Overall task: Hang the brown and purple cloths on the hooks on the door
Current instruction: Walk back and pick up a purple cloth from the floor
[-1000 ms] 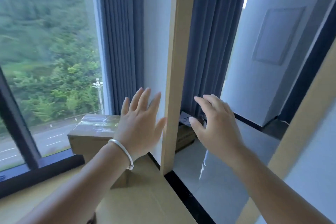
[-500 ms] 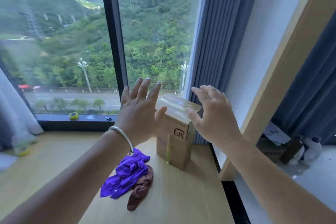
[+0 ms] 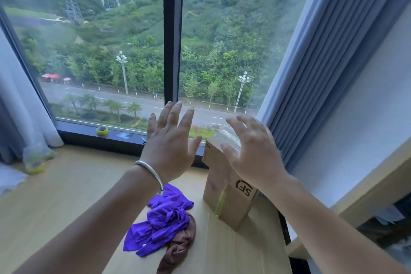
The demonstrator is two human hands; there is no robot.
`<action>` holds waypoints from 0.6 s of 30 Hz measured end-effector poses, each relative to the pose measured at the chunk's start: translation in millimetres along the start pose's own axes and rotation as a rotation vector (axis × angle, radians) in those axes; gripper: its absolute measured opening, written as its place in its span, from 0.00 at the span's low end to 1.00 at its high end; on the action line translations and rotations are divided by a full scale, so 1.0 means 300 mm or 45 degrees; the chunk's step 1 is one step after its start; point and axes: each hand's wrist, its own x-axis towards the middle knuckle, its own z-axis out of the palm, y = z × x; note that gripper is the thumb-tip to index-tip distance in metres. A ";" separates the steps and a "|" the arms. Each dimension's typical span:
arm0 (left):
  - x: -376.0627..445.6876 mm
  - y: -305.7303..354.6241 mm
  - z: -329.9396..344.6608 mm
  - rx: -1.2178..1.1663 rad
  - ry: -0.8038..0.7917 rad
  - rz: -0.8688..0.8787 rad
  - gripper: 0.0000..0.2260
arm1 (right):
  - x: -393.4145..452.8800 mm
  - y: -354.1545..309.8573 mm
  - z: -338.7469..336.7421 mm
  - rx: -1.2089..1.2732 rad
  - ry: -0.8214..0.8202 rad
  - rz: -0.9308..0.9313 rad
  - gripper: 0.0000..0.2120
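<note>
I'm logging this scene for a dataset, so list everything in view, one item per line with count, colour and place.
crumpled purple cloth: 1, purple, on the wooden surface below the left wrist, partly over the brown cloth
crumpled brown cloth: 1, brown, under and beside the purple one
taped cardboard box: 1, tan, black SF logo, upright right of the cloths
roll of yellow tape: 1, yellow, on the dark window sill
small metal object: 1, too small to identify, on the sill
pleated curtain: 1, blue-grey, right of the window
light wooden surface: 1, pale wood, under everything
silver bangle: 1, silver, left wrist
left hand: 1, fingers spread, empty
right hand: 1, fingers spread, empty, in front of the box
</note>
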 end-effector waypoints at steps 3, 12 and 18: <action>0.070 -0.093 0.049 0.002 -0.002 -0.032 0.29 | 0.107 -0.017 0.092 0.025 -0.040 -0.019 0.26; 0.213 -0.297 0.215 0.002 -0.056 -0.224 0.30 | 0.351 -0.002 0.367 0.130 -0.200 -0.136 0.27; 0.282 -0.409 0.369 0.037 -0.067 -0.406 0.33 | 0.535 0.043 0.620 0.265 -0.313 -0.296 0.26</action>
